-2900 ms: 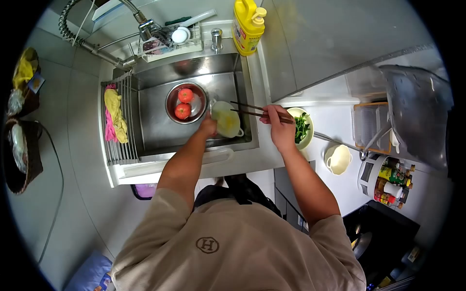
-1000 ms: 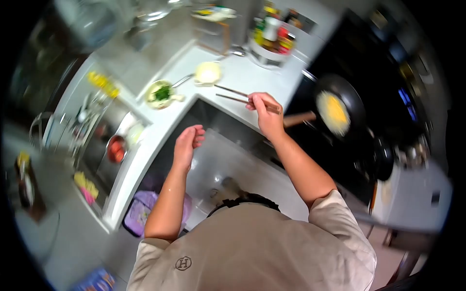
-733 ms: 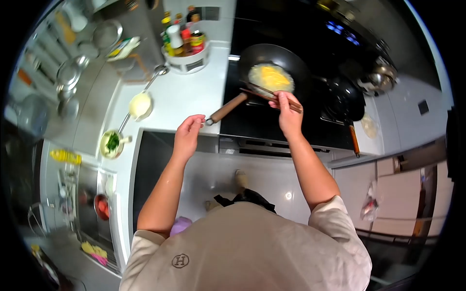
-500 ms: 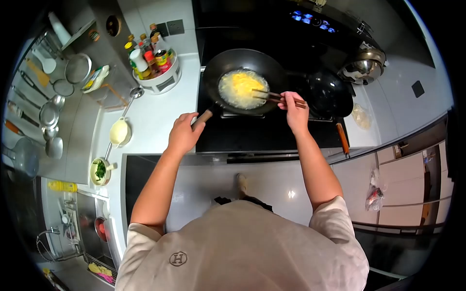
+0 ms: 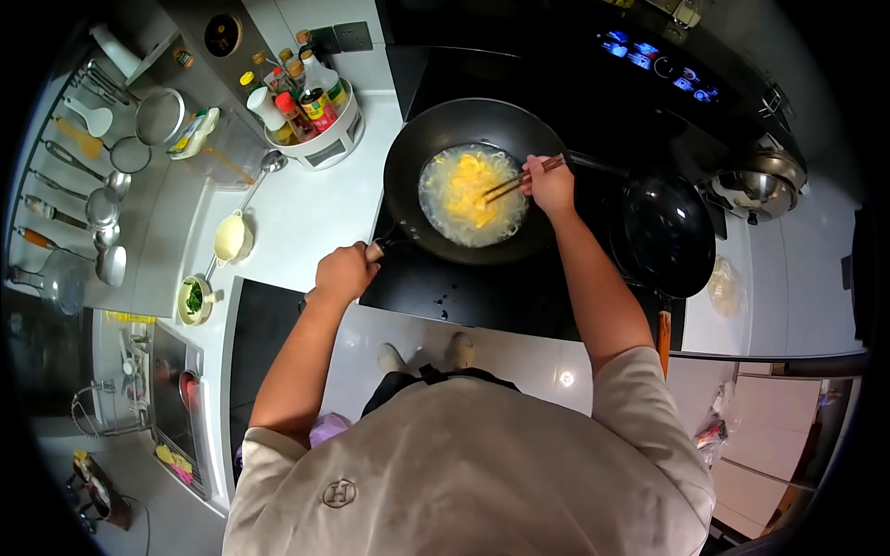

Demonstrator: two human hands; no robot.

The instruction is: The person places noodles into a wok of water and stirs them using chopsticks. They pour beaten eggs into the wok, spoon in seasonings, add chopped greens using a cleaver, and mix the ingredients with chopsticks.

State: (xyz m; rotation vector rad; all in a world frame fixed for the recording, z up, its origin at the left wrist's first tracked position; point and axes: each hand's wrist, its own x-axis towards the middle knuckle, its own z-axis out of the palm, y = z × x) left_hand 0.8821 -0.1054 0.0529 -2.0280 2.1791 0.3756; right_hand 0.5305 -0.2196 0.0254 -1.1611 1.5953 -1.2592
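On the black stove stands a dark wok (image 5: 417, 130) holding a pale liquid with yellow egg (image 5: 468, 190) in its middle. My left hand (image 5: 344, 272) is closed round the wok's wooden handle (image 5: 374, 252), at the lower left of the wok. My right hand (image 5: 551, 183) grips a pair of brown chopsticks (image 5: 506, 188) above the wok's right side, and their tips reach into the egg. A second black wok (image 5: 669, 227) with a wooden handle sits to the right, apart from my right hand.
Left on the counter are a white rack (image 5: 326, 144) of bottles, a ladle (image 5: 273, 162), a cream bowl (image 5: 233, 239) and a bowl of greens (image 5: 193, 299). Utensils hang at far left, above the sink (image 5: 173, 394). A metal pot (image 5: 756, 190) stands at the right.
From the sink, the view has turned to the stove. My left hand let go of the pale container there and took the wok's handle. My right hand brought the chopsticks into the egg.
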